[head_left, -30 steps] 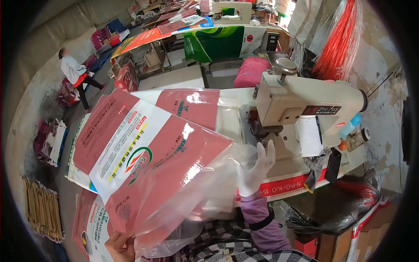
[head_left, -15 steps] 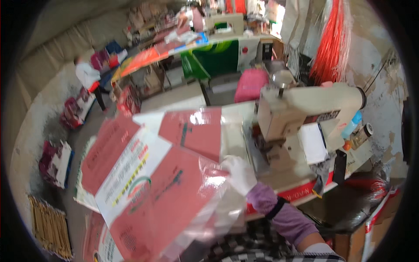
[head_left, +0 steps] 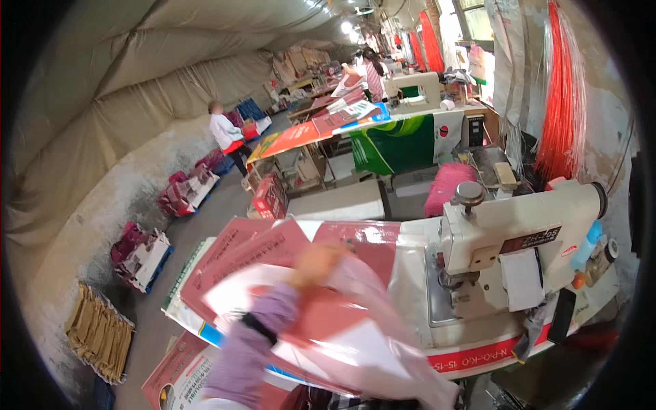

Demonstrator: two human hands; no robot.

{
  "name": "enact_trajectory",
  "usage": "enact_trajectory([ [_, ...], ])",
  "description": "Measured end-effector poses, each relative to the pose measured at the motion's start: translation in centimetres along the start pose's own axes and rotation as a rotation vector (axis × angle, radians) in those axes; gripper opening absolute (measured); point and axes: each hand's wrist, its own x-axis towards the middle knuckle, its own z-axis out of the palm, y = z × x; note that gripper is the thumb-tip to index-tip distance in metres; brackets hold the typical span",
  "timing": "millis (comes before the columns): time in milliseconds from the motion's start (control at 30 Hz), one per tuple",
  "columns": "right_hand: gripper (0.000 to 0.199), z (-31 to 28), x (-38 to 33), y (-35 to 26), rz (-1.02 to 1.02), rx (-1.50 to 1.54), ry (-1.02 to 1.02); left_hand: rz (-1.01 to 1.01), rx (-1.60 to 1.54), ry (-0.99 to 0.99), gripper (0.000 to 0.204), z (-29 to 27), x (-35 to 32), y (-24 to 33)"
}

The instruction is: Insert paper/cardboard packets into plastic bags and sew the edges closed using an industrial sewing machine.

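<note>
My left hand [head_left: 318,266], bare and blurred by motion, reaches over a stack of reddish-brown printed bags [head_left: 232,263]. Beneath and beside it, a glossy red-and-white bag with a translucent film edge [head_left: 389,328] curves up and sweeps toward the lower right. Whether my fingers grip this bag cannot be made out. A purple sleeve [head_left: 273,307] with a black band covers that forearm. To the right of the bags stands a cream sewing machine [head_left: 506,225], with its needle area over a metal plate. My right hand is out of view.
A dark phone [head_left: 562,316] and a blue bottle [head_left: 586,246] lie right of the machine. More printed bags [head_left: 178,369] sit lower left. Bundled stacks [head_left: 140,256] line the left wall. Red strands [head_left: 560,116] hang at right. One person [head_left: 225,133] stands far left; another works at the back.
The view has tilted up and turned left. The white-gloved right hand at the bag's edge has left view. My left hand has come in over the bags, and the top bag is now bent and shifted.
</note>
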Motion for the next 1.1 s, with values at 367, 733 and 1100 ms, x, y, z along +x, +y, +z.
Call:
enact_trajectory([
  [367, 0.031, -3.3, 0.8, -0.4, 0.765, -0.668, -0.154, 0.293, -0.434, -0.156, 0.013, 16.7, 9.2, 11.4],
  [733, 0.049, -3.0, 5.0, -1.0, 0.826, -0.136, -0.063, 0.204, 0.047, -0.127, 0.027, 12.3, 9.1, 14.7],
  [1100, 0.032, -0.5, 21.8, 11.3, 0.687, -0.436, 0.195, 0.671, 0.722, -0.289, 0.027, -1.5, 2.2, 6.3],
])
